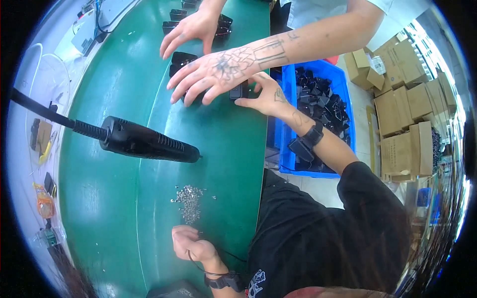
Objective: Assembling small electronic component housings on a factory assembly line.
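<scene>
My right hand [268, 97] reaches over the table's edge, thumb and fingers closed on a small black plastic part [239, 92]. A co-worker's tattooed hand [218, 74] spreads over several black parts beside it and hides some of them. Another hand of that co-worker [194, 31] lies farther up, above more black parts [175, 26]. At the bottom, my left hand [191, 243] is closed with fingers curled, next to a pile of small silver screws [189, 204]; what it pinches, if anything, is too small to make out. A black electric screwdriver [149, 141] hangs over the table between my hands.
The green table [104, 198] runs along the left. Beyond its right edge stands a blue crate [352, 149] full of black parts. Cardboard boxes [400, 154] are stacked at the far right. An orange packet [43, 201] and cables lie along the left side.
</scene>
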Motion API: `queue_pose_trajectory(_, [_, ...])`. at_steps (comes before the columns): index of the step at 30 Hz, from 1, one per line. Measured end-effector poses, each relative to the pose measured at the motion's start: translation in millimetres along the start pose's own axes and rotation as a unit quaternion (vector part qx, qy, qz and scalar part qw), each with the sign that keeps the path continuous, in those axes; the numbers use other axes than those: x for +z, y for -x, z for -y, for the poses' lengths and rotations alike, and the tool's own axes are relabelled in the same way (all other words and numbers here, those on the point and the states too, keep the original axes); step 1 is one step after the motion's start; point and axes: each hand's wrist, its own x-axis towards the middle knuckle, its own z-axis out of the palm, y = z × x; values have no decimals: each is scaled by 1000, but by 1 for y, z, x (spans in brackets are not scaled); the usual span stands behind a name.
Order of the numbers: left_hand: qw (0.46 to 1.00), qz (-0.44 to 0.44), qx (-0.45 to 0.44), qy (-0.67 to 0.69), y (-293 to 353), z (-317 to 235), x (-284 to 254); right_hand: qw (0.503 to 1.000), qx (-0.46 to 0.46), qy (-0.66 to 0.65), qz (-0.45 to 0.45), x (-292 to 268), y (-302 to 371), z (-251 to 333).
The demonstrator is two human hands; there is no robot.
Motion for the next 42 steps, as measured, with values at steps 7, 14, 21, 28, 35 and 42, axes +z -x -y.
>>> queue_pose_trajectory(7, [1000, 25, -10, 3, -2, -4, -1, 970, -145, 64, -186, -1, 19, -30])
queue_pose_trajectory(14, [999, 25, -19, -21, 0, -1, -2, 974, 111, 42, -193, 17, 162, -156])
queue_pose_trajectory(21, [999, 27, 2, -17, 1, -3, -1, 967, 192, 163, 32, 33, 211, -191])
queue_pose_trajectory(28, [999, 42, 0, -24, 2, 1, 0, 975, 199, 89, 45, 17, 202, -193])
queue_pose_trajectory(35, [1000, -3, -24, 2, -2, -6, 5, 952, 301, -46, -43, 3, 223, -200])
queue_pose_trajectory(42, [1000, -2, -30, 10, -2, -3, 8, 939, 311, -102, -106, -15, 224, -194])
